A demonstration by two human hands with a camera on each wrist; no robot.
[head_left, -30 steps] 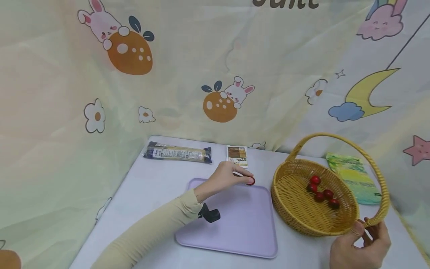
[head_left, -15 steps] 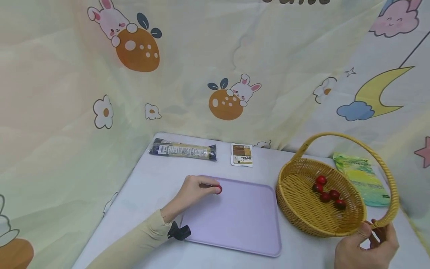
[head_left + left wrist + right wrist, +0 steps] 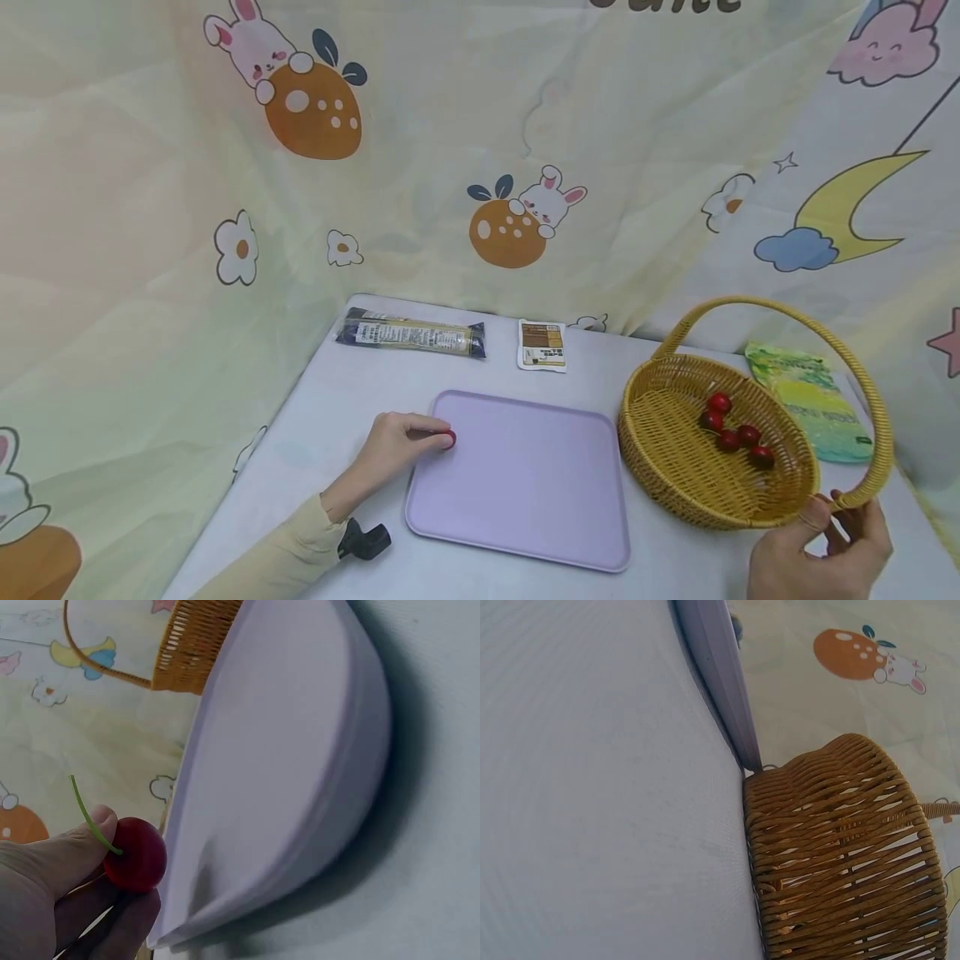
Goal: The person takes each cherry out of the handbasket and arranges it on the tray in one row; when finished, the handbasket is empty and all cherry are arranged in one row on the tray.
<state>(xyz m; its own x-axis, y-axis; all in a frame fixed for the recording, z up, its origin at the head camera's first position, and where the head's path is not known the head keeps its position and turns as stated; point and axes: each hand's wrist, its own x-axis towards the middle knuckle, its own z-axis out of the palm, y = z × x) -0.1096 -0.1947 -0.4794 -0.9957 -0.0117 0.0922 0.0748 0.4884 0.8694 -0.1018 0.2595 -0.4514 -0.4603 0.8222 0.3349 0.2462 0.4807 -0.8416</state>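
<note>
I find the left hand [image 3: 393, 450] clamped on 1 red cherry [image 3: 139, 855], pinched between the thumb and the fingers. The left wrist view shows its green stem [image 3: 86, 814] slanting up across the thumb tip. From the head view I place this fruit at the left edge of the lilac tray [image 3: 525, 475], near the far left corner. I cannot tell whether it touches the rim.

I record the right hand [image 3: 821, 550] gripping the yellow wicker basket [image 3: 660, 475] at its near right side, where the arched handle [image 3: 882, 429] meets the rim. My right wrist view shows only the woven wall, the white table [image 3: 337, 400] and the tray's side, so I cannot tell the exact lie of every finger there.

I count 5 cherries [image 3: 727, 441] grouped inside the basket, toward its right half. The basket stands just beside the right edge of the tray.

Behind the tray I note 1 long package [image 3: 411, 333] with dark ends and 1 small packet [image 3: 542, 345], well apart from the basket. A green and yellow bag [image 3: 813, 400] lies beyond the basket, partly hidden by it.
</note>
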